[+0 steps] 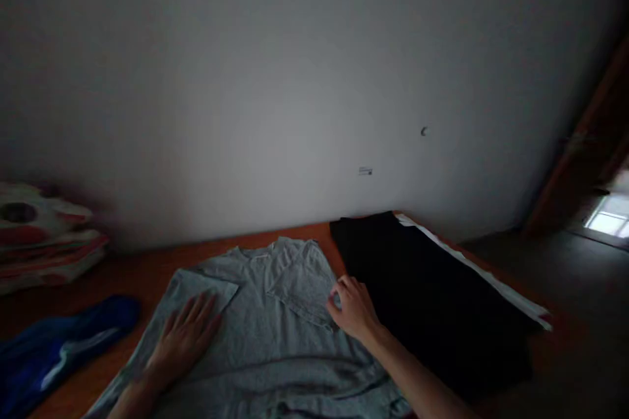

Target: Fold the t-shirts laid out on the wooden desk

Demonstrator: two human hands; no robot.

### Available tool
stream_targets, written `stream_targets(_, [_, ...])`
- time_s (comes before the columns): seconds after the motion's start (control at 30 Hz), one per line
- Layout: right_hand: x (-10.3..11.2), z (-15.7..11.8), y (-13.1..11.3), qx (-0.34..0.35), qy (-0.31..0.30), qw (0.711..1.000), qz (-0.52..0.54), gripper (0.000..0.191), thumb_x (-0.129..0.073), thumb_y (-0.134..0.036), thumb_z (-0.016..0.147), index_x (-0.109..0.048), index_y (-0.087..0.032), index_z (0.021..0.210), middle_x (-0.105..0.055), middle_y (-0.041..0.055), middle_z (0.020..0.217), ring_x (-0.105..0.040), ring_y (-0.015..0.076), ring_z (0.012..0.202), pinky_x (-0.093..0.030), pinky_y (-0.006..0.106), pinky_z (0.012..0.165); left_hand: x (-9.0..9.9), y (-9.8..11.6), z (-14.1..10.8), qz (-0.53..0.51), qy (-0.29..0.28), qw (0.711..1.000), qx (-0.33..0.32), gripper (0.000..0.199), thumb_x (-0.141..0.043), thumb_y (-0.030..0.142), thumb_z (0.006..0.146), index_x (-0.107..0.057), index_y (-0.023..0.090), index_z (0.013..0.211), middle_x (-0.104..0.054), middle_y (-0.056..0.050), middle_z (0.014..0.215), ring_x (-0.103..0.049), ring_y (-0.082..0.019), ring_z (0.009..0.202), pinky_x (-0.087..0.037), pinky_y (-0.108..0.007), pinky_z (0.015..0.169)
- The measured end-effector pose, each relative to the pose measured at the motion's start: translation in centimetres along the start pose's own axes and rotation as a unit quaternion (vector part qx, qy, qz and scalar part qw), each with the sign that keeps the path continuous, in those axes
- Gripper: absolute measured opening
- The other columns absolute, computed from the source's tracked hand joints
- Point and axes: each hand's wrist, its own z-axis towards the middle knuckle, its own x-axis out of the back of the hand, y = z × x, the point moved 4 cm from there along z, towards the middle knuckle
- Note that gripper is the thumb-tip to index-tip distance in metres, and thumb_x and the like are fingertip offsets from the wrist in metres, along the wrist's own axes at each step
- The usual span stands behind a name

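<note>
A grey T-shirt [275, 334] is spread on the table [147, 268], its collar and long axis pointed toward the wall [275, 111]. It is touched by the left hand [189, 330], flat, gripping nothing; whether fabric is pinched by the curled right hand [354, 308] cannot be told.

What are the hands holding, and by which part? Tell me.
The left hand lies flat on the grey T-shirt, gripping nothing. The right hand curls at its edge, beside a folded-in sleeve; whether it pinches cloth cannot be told.

Your left hand [189, 330] lies palm down, fingers extended; your right hand [356, 309] curls, thumb and forefinger bent inward.
</note>
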Motion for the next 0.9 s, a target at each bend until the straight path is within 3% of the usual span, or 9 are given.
stream_targets(0.17, [-1.8, 3.0, -3.3, 0.029, 0.001, 0.999, 0.035, 0.039, -0.051, -0.031, 0.096, -0.064, -0.013, 0.128, -0.054, 0.0176, 0.146, -0.05, 0.0298, 0.136, -0.039, 0.041, 0.113, 1.7, 0.7, -0.2, -0.01, 0.02, 1.0, -0.012, 0.053, -0.043, 0.018, 0.096, -0.053, 0.043, 0.141, -0.035, -0.006, 0.162, -0.031, -0.039, 0.149, -0.033, -0.067, 0.111])
stream_targets(0.27, [-3.2, 4.9, -4.5, 0.037, -0.02, 0.999, 0.032, 0.051, -0.049, -0.036, 0.098, -0.055, -0.011, 0.141, -0.038, 0.0198, 0.159, -0.035, 0.0325, 0.148, -0.028, 0.044, 0.12, 2.4, 1.2, 0.0, -0.013, 0.028, 0.999, 0.021, 0.049, -0.043, 0.022, 0.097, -0.054, 0.039, 0.142, -0.037, -0.008, 0.161, -0.034, -0.037, 0.148, -0.035, -0.064, 0.111])
stream_targets(0.37, [-4.7, 6.3, -4.6, 0.021, -0.038, 0.999, 0.027, 0.059, -0.047, -0.043, 0.099, -0.046, -0.013, 0.15, -0.027, 0.0184, 0.164, -0.022, 0.033, 0.153, -0.02, 0.05, 0.123, 3.0, 1.7, 0.1, -0.009, 0.018, 0.999, 0.046, 0.048, -0.046, 0.024, 0.096, -0.056, 0.039, 0.141, -0.04, -0.008, 0.16, -0.036, -0.037, 0.147, -0.034, -0.064, 0.112])
stream_targets(0.5, [-6.6, 7.1, -3.6, -0.021, -0.105, 0.994, 0.015, 0.068, -0.039, -0.058, 0.1, -0.039, -0.018, 0.155, -0.023, 0.0173, 0.166, -0.016, 0.0333, 0.154, -0.009, 0.058, 0.122, 3.4, 1.8, 0.3, -0.011, 0.003, 1.0, 0.026, 0.052, -0.047, 0.02, 0.094, -0.056, 0.043, 0.139, -0.038, -0.004, 0.161, -0.033, -0.039, 0.148, -0.032, -0.067, 0.111])
stream_targets(0.77, [-7.4, 9.0, -2.1, -0.028, -0.146, 0.989, 0.004, 0.073, -0.031, -0.067, 0.098, -0.034, -0.024, 0.157, -0.018, 0.0122, 0.168, -0.013, 0.0295, 0.155, -0.004, 0.053, 0.123, 2.6, 0.4, 2.1, -0.05, -0.011, 0.999, 0.014, 0.05, -0.046, 0.022, 0.094, -0.057, 0.041, 0.139, -0.035, -0.004, 0.163, -0.03, -0.039, 0.15, -0.031, -0.069, 0.111])
stream_targets(0.9, [-7.5, 9.3, -2.0, -0.03, -0.145, 0.989, -0.001, 0.073, -0.031, -0.067, 0.098, -0.036, -0.023, 0.157, -0.019, 0.0125, 0.168, -0.013, 0.0287, 0.155, -0.005, 0.052, 0.123, 3.4, 0.7, 2.8, -0.063, -0.016, 0.997, 0.051, 0.048, -0.045, 0.028, 0.095, -0.057, 0.036, 0.141, -0.037, -0.007, 0.162, -0.033, -0.037, 0.149, -0.032, -0.066, 0.113])
